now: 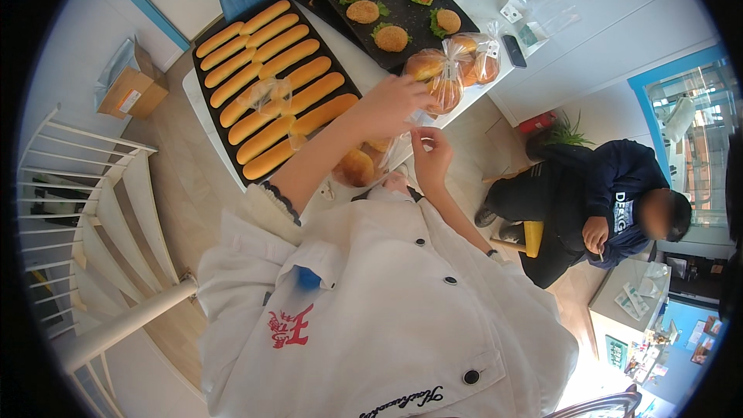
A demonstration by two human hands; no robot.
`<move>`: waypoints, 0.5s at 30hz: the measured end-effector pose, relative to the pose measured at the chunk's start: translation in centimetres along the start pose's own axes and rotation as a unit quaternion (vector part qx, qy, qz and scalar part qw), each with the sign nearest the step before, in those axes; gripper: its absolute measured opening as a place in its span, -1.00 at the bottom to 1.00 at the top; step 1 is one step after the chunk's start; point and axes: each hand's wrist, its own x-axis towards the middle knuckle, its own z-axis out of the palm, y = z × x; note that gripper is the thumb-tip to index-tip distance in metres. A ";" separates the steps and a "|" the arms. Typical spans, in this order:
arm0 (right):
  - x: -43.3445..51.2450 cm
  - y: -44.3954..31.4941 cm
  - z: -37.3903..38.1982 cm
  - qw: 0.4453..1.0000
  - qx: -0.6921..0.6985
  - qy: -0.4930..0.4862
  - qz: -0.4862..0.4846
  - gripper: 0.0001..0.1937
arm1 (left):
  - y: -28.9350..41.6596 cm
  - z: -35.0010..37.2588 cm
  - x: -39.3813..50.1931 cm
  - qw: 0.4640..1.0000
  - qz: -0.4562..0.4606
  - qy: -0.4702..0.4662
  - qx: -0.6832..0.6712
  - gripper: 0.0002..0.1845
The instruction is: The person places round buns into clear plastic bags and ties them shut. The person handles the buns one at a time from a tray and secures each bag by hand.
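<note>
A clear plastic bag of round buns sits near the table's front edge, partly hidden under my left forearm. My left hand reaches across above it, with its fingers beside a tied clear bag of buns. Whether those fingers touch that bag or hold any plastic is unclear. My right hand is just in front, thumb and forefinger pinched on what looks like the thin upper plastic of the nearer bag. Another bag of buns lies behind the tied one.
Left on the table is a black tray of long rolls, with crumpled plastic on them. A dark tray of burgers lies farther back. A phone rests near the edge. A seated person is at right; stairs rise at left.
</note>
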 end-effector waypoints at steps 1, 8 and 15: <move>0.0 -0.1 -0.1 0.999 -0.026 0.000 -0.022 -0.91 | 0.5 0.1 0.2 0.991 0.108 0.058 0.060 -0.82; 0.2 -1.0 -0.1 0.991 -0.121 -0.004 -0.066 -0.88 | 1.5 -0.1 1.0 0.959 0.114 -0.137 0.221 -0.93; 0.6 -0.7 0.0 0.988 -0.095 -0.010 -0.118 -0.89 | -0.8 0.3 0.7 0.961 0.155 -0.079 0.217 -0.96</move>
